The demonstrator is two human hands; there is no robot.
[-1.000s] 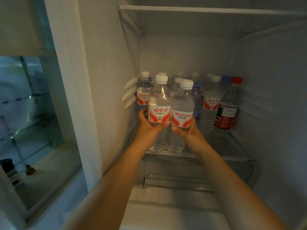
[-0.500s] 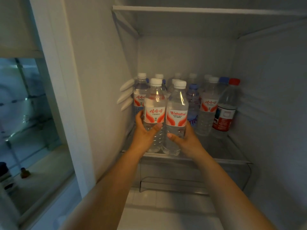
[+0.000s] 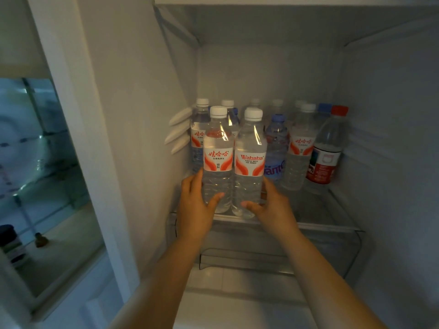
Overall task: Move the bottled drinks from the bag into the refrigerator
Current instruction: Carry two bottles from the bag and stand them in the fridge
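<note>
Left hand (image 3: 198, 205) and right hand (image 3: 273, 207) grasp two water bottles (image 3: 217, 160) on the refrigerator shelf (image 3: 332, 225); release likely comes next.

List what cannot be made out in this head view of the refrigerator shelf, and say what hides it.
- Back-row bottles: only caps show; nearer bottles hide their labels.
- Blue-capped bottle: label partly covered by the Wahaha bottle.
- Left hand and right hand: most fingers hidden behind the two front bottles.
- The bag: outside the frame.
- Red-capped bottle: label print blurred.

Both hands (image 3: 234, 207) hold two water bottles (image 3: 234, 162) on the fridge shelf (image 3: 327, 225)
</note>
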